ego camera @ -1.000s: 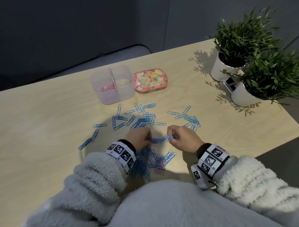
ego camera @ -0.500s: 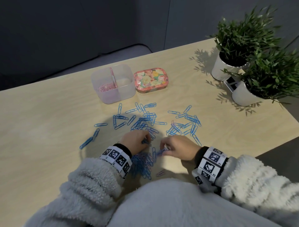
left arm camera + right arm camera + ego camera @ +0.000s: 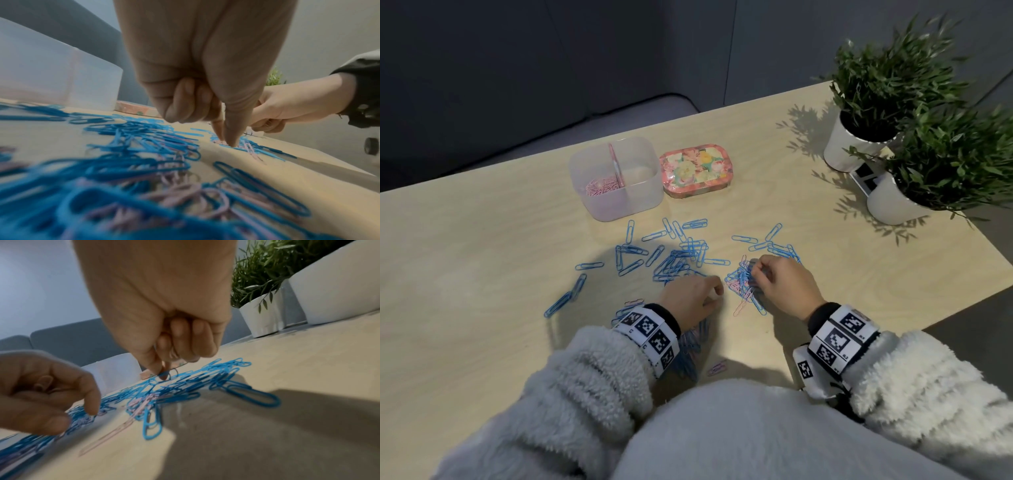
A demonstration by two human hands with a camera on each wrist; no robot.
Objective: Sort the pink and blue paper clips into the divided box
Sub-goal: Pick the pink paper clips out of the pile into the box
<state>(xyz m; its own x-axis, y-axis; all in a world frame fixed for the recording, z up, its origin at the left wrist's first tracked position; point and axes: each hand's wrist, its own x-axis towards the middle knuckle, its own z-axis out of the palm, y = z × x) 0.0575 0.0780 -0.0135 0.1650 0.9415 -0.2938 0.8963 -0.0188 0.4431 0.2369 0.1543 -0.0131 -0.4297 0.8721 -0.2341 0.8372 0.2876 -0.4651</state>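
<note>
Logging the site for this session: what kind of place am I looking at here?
Probably an office or lounge corner, not a workshop: a pale wooden table, two potted plants in white pots, and a grey sofa behind it.

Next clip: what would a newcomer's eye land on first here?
Blue paper clips scattered across the middle of the wooden table, with both hands down among them: the right hand pinches into a mixed pink-and-blue cluster, the left hand beside it. Behind sits the divided box, pink clips in its left compartment only.
</note>
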